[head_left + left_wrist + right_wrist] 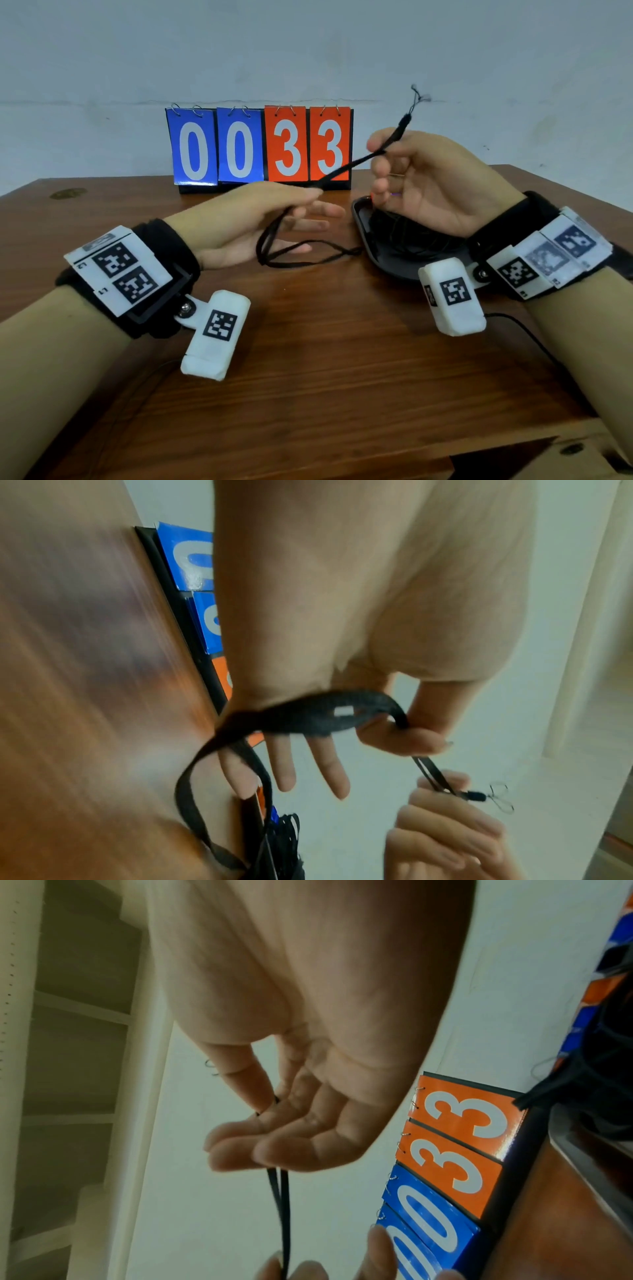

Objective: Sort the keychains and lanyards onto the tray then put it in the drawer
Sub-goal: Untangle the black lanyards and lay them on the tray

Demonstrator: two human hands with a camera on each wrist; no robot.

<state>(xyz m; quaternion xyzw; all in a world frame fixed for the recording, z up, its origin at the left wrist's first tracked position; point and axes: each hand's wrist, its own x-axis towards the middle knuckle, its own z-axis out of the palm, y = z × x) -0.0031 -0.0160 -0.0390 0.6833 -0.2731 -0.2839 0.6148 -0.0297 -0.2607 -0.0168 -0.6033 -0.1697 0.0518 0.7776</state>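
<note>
A black woven fabric lanyard [346, 168] is held taut in the air between both hands, above the brown wooden table [308, 359]. The right hand [431, 181] is raised, and the strap near its end is pinched between the thumb and the curled fingers [240, 1134]; a short black cap and a thin black cord loop [418, 97] stick up beyond the grip. The left hand [260, 222] is lower, and the doubled strap is pinched there between thumb and forefinger, while the other fingers [329, 767] are stretched out loosely. From the left hand the rest of the strap hangs in a slack loop [274, 253] that trails across the table toward a black plastic tray [373, 253]. The tray stands under the right hand, and a heap of black straps is seen in it, with hints of blue and orange in the wrist views. Behind the hands, against the pale wall, a flip scoreboard [260, 147] with two blue and two orange cards is read as 0033.
</note>
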